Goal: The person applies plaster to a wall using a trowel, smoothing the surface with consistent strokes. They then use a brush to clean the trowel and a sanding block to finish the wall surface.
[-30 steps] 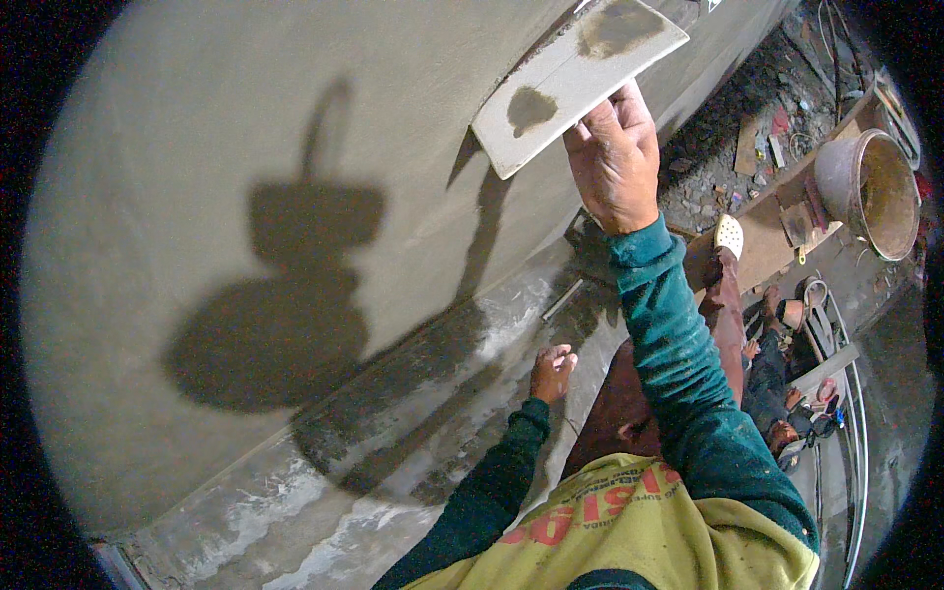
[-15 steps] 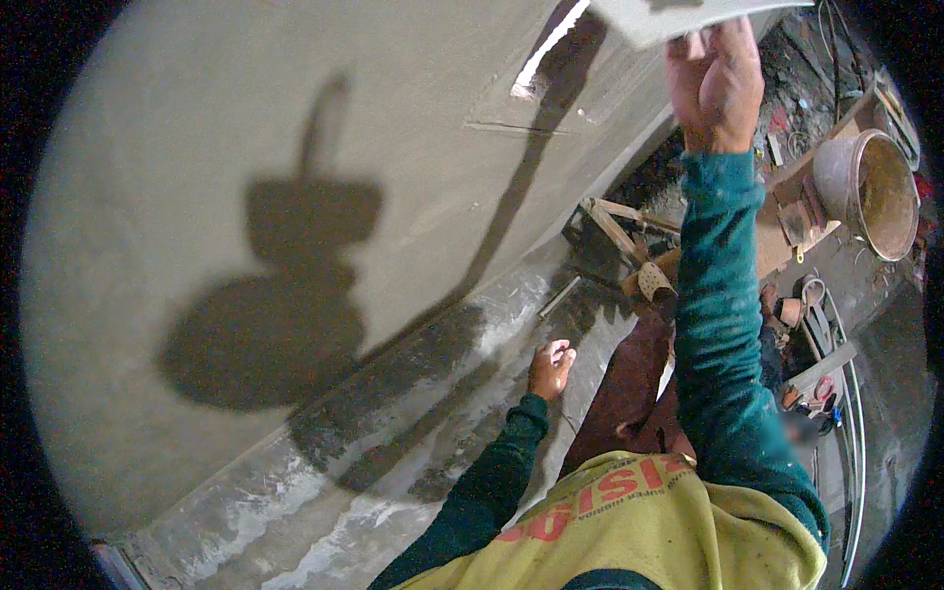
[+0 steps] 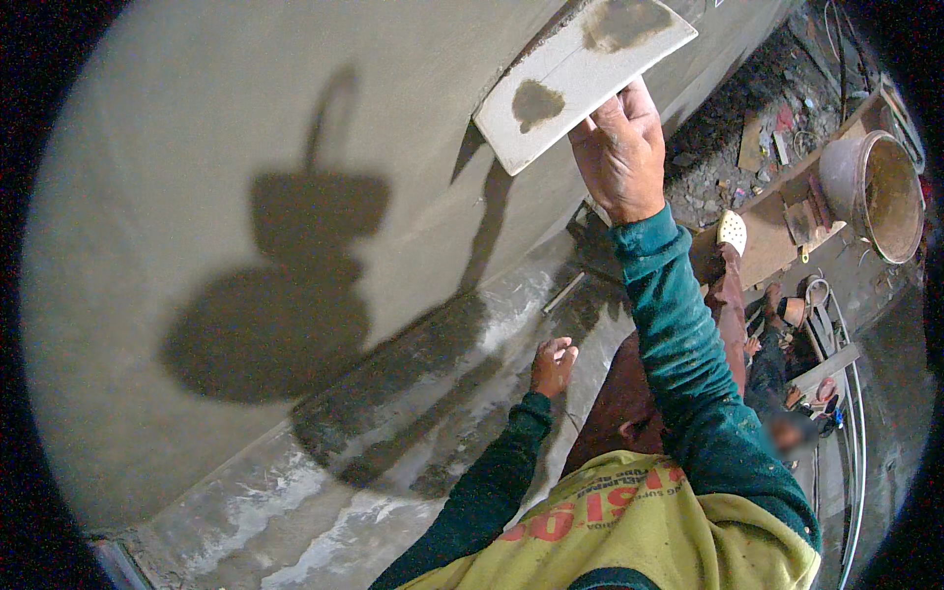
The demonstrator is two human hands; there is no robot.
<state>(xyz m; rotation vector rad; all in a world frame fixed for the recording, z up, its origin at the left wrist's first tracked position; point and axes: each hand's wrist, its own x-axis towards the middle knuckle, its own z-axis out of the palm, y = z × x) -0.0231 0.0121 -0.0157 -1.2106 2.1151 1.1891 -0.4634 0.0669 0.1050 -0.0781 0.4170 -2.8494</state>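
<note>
My right hand (image 3: 621,147) grips a white rectangular board (image 3: 560,84) by its lower edge, thumb along the near side. Two grey-brown mortar smears mark the board's visible face, and its upper part is cut off by the picture's edge. The board is tilted close in front of the grey plastered wall (image 3: 413,88); whether it touches the wall I cannot tell. My left hand (image 3: 554,367) hangs low over the floor (image 3: 413,413) with its fingers curled, and nothing shows in it.
A thin stick (image 3: 563,293) lies at the wall's foot. To the right are a dirty bucket (image 3: 890,197), a wooden plank (image 3: 772,231) and rubble (image 3: 723,162). Another person (image 3: 772,374) is low at the right, near metal rails (image 3: 854,433). My foot wears a white clog (image 3: 732,231).
My right hand has come down and left, bringing the board over the wall slot, which is now hidden. My clogged foot has shifted forward and right. The left hand has barely moved.
</note>
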